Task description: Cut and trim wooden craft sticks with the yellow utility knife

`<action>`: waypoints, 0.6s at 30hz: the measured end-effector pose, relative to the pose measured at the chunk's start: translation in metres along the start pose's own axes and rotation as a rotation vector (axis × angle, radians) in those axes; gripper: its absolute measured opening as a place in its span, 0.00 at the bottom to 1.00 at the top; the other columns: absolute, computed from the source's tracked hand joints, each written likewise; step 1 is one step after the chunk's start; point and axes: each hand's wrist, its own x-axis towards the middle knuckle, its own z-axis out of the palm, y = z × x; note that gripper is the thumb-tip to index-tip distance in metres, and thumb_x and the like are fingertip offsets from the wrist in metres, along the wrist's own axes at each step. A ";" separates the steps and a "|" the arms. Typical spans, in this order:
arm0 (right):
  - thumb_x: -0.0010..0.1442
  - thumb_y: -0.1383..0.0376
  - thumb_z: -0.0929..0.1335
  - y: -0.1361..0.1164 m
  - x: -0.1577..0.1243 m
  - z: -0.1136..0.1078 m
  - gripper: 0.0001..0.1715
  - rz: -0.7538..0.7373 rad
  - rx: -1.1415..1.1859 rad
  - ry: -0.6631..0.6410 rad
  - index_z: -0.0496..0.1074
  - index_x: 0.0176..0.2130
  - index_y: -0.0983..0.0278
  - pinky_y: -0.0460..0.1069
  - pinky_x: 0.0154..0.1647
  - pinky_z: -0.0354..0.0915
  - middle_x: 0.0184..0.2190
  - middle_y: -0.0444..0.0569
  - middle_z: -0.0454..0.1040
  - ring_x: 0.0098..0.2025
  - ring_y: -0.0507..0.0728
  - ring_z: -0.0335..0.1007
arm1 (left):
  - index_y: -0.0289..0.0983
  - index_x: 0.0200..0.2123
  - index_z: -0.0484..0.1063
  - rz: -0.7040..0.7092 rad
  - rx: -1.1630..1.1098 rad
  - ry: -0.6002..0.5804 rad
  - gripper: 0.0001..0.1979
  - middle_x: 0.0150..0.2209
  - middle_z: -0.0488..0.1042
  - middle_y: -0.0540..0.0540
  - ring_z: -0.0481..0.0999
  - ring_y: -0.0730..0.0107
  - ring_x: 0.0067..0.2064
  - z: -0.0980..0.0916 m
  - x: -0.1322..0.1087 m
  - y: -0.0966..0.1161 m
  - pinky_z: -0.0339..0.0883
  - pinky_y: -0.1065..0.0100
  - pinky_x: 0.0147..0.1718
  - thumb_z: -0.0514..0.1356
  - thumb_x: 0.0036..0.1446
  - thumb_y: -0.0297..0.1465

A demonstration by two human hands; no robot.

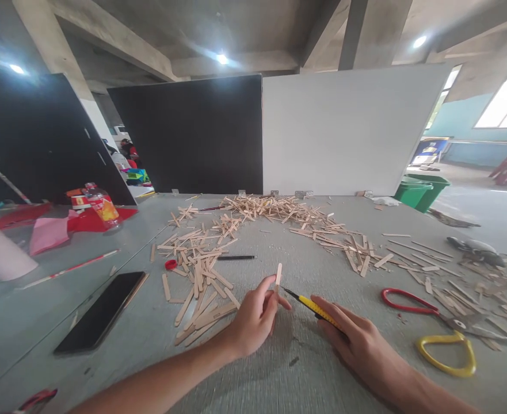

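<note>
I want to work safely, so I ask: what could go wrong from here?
The yellow knife in the right hand points toward the left hand, so a slip might cut it. The thin wooden stick held there could split or twist. The scissors, handles spread, lie beyond the right hand, which might knock them.

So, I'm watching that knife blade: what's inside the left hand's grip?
A wooden stick pokes up from the left hand, its upper end showing. The hand covers its lower part, and anything else inside the grip can't be seen.

Two hands [253, 325] [361, 339], one knife [311, 302]
</note>
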 end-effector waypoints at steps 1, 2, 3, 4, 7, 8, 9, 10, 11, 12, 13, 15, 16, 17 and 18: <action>0.78 0.62 0.60 0.000 0.000 0.000 0.22 0.000 0.001 -0.002 0.64 0.67 0.58 0.48 0.42 0.79 0.54 0.52 0.82 0.47 0.57 0.85 | 0.37 0.65 0.60 -0.002 0.001 -0.008 0.24 0.43 0.81 0.42 0.66 0.77 0.20 -0.001 0.000 0.000 0.62 0.71 0.22 0.47 0.76 0.46; 0.78 0.62 0.60 0.000 0.000 0.000 0.22 0.000 0.000 -0.004 0.64 0.67 0.58 0.48 0.43 0.79 0.54 0.52 0.82 0.47 0.57 0.84 | 0.38 0.64 0.61 -0.004 0.001 -0.013 0.23 0.44 0.81 0.42 0.66 0.77 0.21 -0.001 -0.001 0.000 0.62 0.72 0.22 0.47 0.76 0.45; 0.78 0.63 0.60 0.000 0.000 -0.001 0.22 -0.004 0.000 -0.005 0.64 0.68 0.59 0.48 0.43 0.79 0.54 0.53 0.82 0.47 0.57 0.84 | 0.38 0.63 0.62 -0.004 0.002 -0.014 0.22 0.44 0.81 0.42 0.66 0.77 0.21 -0.002 -0.001 0.000 0.62 0.72 0.22 0.47 0.77 0.45; 0.78 0.63 0.60 -0.001 0.000 -0.001 0.22 -0.007 0.001 -0.005 0.64 0.68 0.59 0.48 0.43 0.79 0.54 0.53 0.82 0.46 0.56 0.84 | 0.39 0.62 0.62 -0.004 0.002 -0.013 0.21 0.44 0.81 0.43 0.66 0.78 0.21 -0.002 -0.001 -0.001 0.62 0.72 0.22 0.47 0.77 0.45; 0.78 0.64 0.60 -0.002 0.001 -0.002 0.22 -0.012 0.001 -0.006 0.64 0.68 0.61 0.47 0.43 0.78 0.53 0.53 0.83 0.45 0.56 0.84 | 0.40 0.60 0.62 0.002 -0.001 -0.004 0.17 0.43 0.81 0.44 0.66 0.78 0.20 -0.002 -0.001 -0.003 0.62 0.72 0.21 0.47 0.77 0.43; 0.78 0.64 0.60 -0.002 0.001 -0.002 0.22 -0.012 -0.003 -0.005 0.64 0.67 0.61 0.47 0.43 0.78 0.53 0.53 0.83 0.45 0.56 0.84 | 0.41 0.59 0.61 0.005 -0.001 -0.002 0.17 0.43 0.81 0.44 0.66 0.78 0.20 -0.002 0.000 -0.004 0.62 0.73 0.21 0.47 0.77 0.43; 0.78 0.64 0.60 -0.002 0.002 -0.003 0.22 -0.013 -0.008 -0.002 0.64 0.67 0.62 0.47 0.44 0.78 0.53 0.54 0.83 0.45 0.56 0.84 | 0.41 0.59 0.61 0.008 0.002 -0.001 0.16 0.43 0.81 0.44 0.67 0.78 0.20 -0.002 0.000 -0.004 0.61 0.73 0.21 0.47 0.77 0.43; 0.78 0.64 0.60 -0.003 0.002 -0.003 0.22 -0.015 -0.014 0.003 0.65 0.67 0.62 0.48 0.44 0.78 0.53 0.54 0.83 0.46 0.56 0.84 | 0.41 0.58 0.61 0.012 0.006 0.001 0.16 0.43 0.81 0.44 0.67 0.78 0.20 -0.001 -0.001 -0.004 0.61 0.73 0.21 0.47 0.77 0.43; 0.78 0.64 0.60 -0.003 0.002 -0.003 0.22 -0.019 -0.017 0.009 0.65 0.67 0.63 0.48 0.44 0.78 0.53 0.55 0.83 0.46 0.56 0.84 | 0.41 0.58 0.61 0.016 0.011 0.004 0.16 0.43 0.81 0.44 0.67 0.78 0.20 -0.001 -0.001 -0.004 0.61 0.73 0.21 0.47 0.77 0.42; 0.78 0.64 0.60 -0.002 0.002 -0.003 0.22 -0.022 -0.017 0.018 0.65 0.67 0.64 0.48 0.44 0.78 0.52 0.56 0.83 0.45 0.56 0.84 | 0.41 0.59 0.61 0.019 0.016 0.007 0.16 0.43 0.81 0.44 0.67 0.77 0.20 -0.001 -0.001 -0.004 0.61 0.73 0.21 0.47 0.77 0.42; 0.78 0.65 0.60 -0.002 0.001 -0.003 0.22 -0.025 -0.013 0.027 0.65 0.67 0.65 0.47 0.43 0.77 0.52 0.57 0.83 0.44 0.56 0.84 | 0.41 0.59 0.61 0.023 0.020 0.010 0.16 0.42 0.82 0.44 0.67 0.77 0.20 -0.001 -0.001 -0.003 0.61 0.73 0.21 0.47 0.77 0.42; 0.77 0.66 0.61 -0.002 0.001 -0.003 0.23 -0.028 0.005 0.034 0.65 0.68 0.65 0.46 0.39 0.76 0.47 0.56 0.83 0.38 0.54 0.82 | 0.41 0.59 0.61 0.029 0.025 0.015 0.16 0.41 0.82 0.45 0.67 0.77 0.19 0.000 -0.001 -0.004 0.62 0.73 0.21 0.46 0.77 0.42; 0.77 0.66 0.60 -0.001 0.001 -0.003 0.24 -0.033 0.018 0.032 0.64 0.69 0.65 0.46 0.35 0.74 0.43 0.54 0.83 0.34 0.53 0.80 | 0.41 0.59 0.61 0.032 0.027 0.018 0.16 0.41 0.82 0.45 0.67 0.77 0.19 0.000 -0.001 -0.005 0.62 0.73 0.20 0.46 0.77 0.42; 0.78 0.66 0.60 -0.001 0.001 -0.003 0.25 -0.042 0.031 0.028 0.64 0.69 0.64 0.45 0.33 0.73 0.39 0.52 0.82 0.30 0.52 0.77 | 0.41 0.60 0.61 0.036 0.027 0.021 0.16 0.40 0.82 0.46 0.67 0.77 0.19 0.000 -0.001 -0.005 0.62 0.74 0.20 0.46 0.77 0.41; 0.78 0.67 0.60 -0.002 0.001 -0.004 0.25 -0.054 0.040 0.024 0.64 0.70 0.64 0.45 0.30 0.71 0.36 0.49 0.79 0.28 0.52 0.74 | 0.41 0.60 0.61 0.039 0.027 0.023 0.16 0.40 0.82 0.46 0.66 0.77 0.19 0.001 0.000 -0.006 0.62 0.74 0.20 0.46 0.77 0.41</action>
